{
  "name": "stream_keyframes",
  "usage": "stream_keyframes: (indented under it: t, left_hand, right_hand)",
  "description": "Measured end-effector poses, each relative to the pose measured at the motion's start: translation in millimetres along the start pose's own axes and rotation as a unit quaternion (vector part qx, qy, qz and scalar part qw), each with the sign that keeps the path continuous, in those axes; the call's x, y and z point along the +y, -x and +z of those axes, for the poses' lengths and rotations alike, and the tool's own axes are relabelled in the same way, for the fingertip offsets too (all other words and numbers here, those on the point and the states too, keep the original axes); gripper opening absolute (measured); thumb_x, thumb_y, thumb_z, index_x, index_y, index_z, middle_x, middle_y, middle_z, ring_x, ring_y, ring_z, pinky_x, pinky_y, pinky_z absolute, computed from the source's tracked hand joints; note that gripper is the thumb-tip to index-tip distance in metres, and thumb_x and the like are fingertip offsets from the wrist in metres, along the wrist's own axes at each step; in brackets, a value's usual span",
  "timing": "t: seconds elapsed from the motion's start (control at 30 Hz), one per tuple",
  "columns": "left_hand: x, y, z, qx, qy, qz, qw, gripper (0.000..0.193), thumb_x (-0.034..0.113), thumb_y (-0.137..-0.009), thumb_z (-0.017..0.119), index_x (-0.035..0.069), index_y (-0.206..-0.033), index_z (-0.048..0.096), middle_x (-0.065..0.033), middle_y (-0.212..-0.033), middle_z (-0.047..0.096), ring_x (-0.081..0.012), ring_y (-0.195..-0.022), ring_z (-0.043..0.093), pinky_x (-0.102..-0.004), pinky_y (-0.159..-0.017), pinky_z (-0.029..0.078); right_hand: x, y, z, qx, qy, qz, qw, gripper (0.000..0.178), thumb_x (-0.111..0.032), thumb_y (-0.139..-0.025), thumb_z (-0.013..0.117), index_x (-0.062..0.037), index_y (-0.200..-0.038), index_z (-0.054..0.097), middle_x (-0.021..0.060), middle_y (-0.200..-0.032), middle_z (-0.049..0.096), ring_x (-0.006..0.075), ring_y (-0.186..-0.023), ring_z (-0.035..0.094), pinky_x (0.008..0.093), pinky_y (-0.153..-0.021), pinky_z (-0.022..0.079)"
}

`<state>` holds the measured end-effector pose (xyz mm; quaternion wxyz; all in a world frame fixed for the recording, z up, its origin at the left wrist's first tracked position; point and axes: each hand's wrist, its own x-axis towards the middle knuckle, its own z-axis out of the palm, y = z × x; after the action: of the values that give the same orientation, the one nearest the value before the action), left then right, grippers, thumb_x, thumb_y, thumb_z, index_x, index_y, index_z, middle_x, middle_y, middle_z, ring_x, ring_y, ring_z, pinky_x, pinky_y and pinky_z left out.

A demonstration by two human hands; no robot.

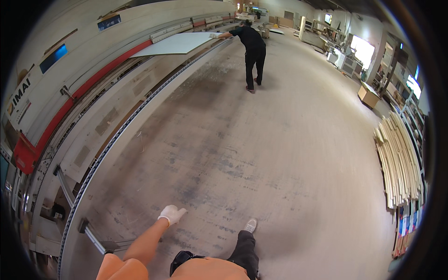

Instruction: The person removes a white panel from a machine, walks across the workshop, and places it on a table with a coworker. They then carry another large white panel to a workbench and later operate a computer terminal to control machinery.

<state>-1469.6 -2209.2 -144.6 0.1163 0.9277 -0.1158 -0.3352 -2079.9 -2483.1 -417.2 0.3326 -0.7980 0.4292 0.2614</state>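
My left hand (172, 214), in a white glove, hangs over the floor in front of me, beside the long machine. Its thumb side points right and stands apart from the other fingers, which are partly hidden behind the back of the hand. I see nothing held in it, and it touches nothing. My right hand is out of view. Farther ahead, a co-worker (255, 46) in dark clothes leans toward the machine with a gloved hand at the edge of a large white panel (179, 43). The panel lies flat on the machine's bed.
Along my left runs a long pale machine (140, 23) with a red rail (70, 105) and a chain-like edge strip (100, 158). Metal support arms (93, 239) jut out near my left arm. Stacked wooden strips (396, 158) stand at right, with a box (368, 95) beyond.
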Motion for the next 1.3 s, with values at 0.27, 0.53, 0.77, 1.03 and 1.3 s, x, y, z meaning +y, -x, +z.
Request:
stream_keyframes:
  t: [0.27, 0.53, 0.77, 1.03, 1.3]
  left_hand:
    - [81.3, -72.4, 13.8, -0.083, -0.037, -0.061, 0.994, 0.065, 0.058, -0.096, 0.062, -0.003, -0.089, 0.084, -0.0203, -0.081, 0.081, -0.0331, -0.091, 0.082, -0.0442, -0.093, 0.062]
    - [100.6, -194.2, 26.6, -0.154, 0.121, -0.312, 0.930, 0.057, 0.051, -0.098, 0.061, 0.001, -0.082, 0.085, -0.0140, -0.083, 0.084, -0.0280, -0.087, 0.083, -0.0424, -0.089, 0.063]
    - [215.9, -430.4, -87.3, -0.119, 0.207, -0.279, 0.930, 0.057, 0.051, -0.097, 0.068, -0.004, -0.097, 0.085, -0.0173, -0.091, 0.085, -0.0301, -0.086, 0.083, -0.0413, -0.088, 0.064]
    - [467.4, -691.8, -348.5, -0.018, 0.149, -0.028, 0.988, 0.072, 0.063, -0.098, 0.058, -0.004, -0.092, 0.082, -0.0260, -0.090, 0.080, -0.0411, -0.099, 0.080, -0.0503, -0.098, 0.059]
    - [616.0, -886.7, -439.6, 0.031, 0.015, 0.087, 0.996, 0.063, 0.056, -0.106, 0.052, 0.000, -0.105, 0.083, -0.0271, -0.111, 0.080, -0.0468, -0.108, 0.074, -0.0519, -0.102, 0.057]
  right_hand:
    - [-16.2, -232.3, -219.1, -0.016, -0.007, -0.076, 0.997, 0.025, -0.029, -0.101, 0.067, -0.0074, -0.092, 0.075, 0.0054, -0.088, 0.075, 0.0278, -0.079, 0.071, 0.0502, -0.071, 0.056]
    - [-202.7, -497.3, -559.7, 0.079, -0.339, -0.001, 0.938, 0.034, -0.033, -0.100, 0.068, -0.0009, -0.100, 0.078, 0.0171, -0.088, 0.076, 0.0286, -0.077, 0.074, 0.0456, -0.070, 0.058]
    - [-361.6, -604.0, -668.1, 0.112, -0.176, -0.108, 0.972, 0.043, -0.043, -0.103, 0.061, -0.0036, -0.106, 0.078, 0.0199, -0.100, 0.080, 0.0399, -0.087, 0.075, 0.0508, -0.081, 0.060]
    - [-377.2, -710.5, -638.8, 0.006, 0.082, -0.129, 0.988, 0.031, -0.031, -0.108, 0.060, -0.0071, -0.110, 0.079, 0.0248, -0.108, 0.078, 0.0448, -0.096, 0.073, 0.0551, -0.088, 0.059]
    - [-513.0, -894.3, -732.7, -0.033, -0.142, -0.025, 0.989, 0.028, -0.027, -0.109, 0.058, -0.0086, -0.107, 0.079, 0.0243, -0.112, 0.078, 0.0467, -0.103, 0.073, 0.0555, -0.090, 0.059]
